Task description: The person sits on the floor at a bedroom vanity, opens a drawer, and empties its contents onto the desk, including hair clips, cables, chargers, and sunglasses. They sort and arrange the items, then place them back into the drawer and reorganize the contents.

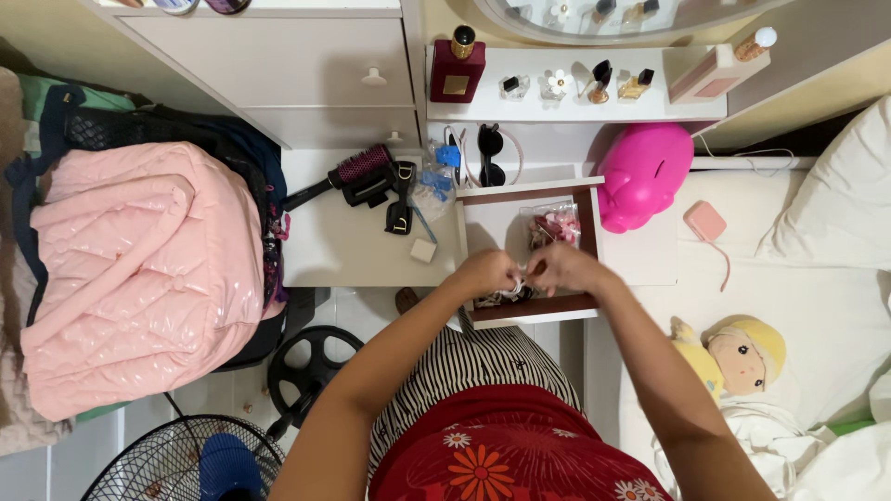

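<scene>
Hands meet over the near end of the open drawer [483, 223]. Your left hand [483, 272] and right hand [561, 267] are both closed, fingers pinched on the same small pale item [516, 281] held between them; what it is cannot be told at this size. It sits just above a dark tangle of small things [506, 297] at the drawer's front edge. A clear packet of pink bits [554, 225] lies further back in the same drawer, apart from your fingers.

Judgement on handling: keep the piece low over the drawer so anything dropped lands inside. Work with fingertips, wrists steady, elbows in. Mind the pink piggy bank [642, 174] just beside your right forearm's line, and the hairbrush [357, 170] on the desk to the left.
</scene>
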Tool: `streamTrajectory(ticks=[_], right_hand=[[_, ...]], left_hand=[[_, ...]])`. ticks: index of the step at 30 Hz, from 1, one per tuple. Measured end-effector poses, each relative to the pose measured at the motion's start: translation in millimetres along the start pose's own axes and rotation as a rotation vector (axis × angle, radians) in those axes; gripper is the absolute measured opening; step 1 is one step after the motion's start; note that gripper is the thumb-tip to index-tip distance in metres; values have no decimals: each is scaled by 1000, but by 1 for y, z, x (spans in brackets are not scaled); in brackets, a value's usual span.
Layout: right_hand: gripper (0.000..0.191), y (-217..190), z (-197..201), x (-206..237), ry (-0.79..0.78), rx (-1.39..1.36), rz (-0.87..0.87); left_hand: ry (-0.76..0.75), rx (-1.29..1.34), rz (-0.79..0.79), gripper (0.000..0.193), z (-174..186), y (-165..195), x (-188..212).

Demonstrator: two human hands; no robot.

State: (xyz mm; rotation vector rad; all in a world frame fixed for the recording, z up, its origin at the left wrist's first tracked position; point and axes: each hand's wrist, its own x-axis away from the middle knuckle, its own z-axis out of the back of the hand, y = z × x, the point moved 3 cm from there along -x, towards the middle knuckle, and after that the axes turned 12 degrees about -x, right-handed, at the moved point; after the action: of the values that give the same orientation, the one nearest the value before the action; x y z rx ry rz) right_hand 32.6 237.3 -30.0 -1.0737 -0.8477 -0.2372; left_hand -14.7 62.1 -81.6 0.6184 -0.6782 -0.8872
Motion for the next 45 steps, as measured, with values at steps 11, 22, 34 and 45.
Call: streamTrajectory(ticks=[11,22,34,45], right_hand=[[24,29,-24,-34,9,317,125],[31,4,-17,-45,40,325,91],[20,-106,-34,-96,284,-4,421],[21,-137,-101,-131,79,223,365]], left_hand=[[-48,-308,45,18,-34,-1,-16],[-9,-296,-28,21,-30,2,-1],[531,146,143,16,63,-54,48],[1033,-563,540,51,187,-169,111]])
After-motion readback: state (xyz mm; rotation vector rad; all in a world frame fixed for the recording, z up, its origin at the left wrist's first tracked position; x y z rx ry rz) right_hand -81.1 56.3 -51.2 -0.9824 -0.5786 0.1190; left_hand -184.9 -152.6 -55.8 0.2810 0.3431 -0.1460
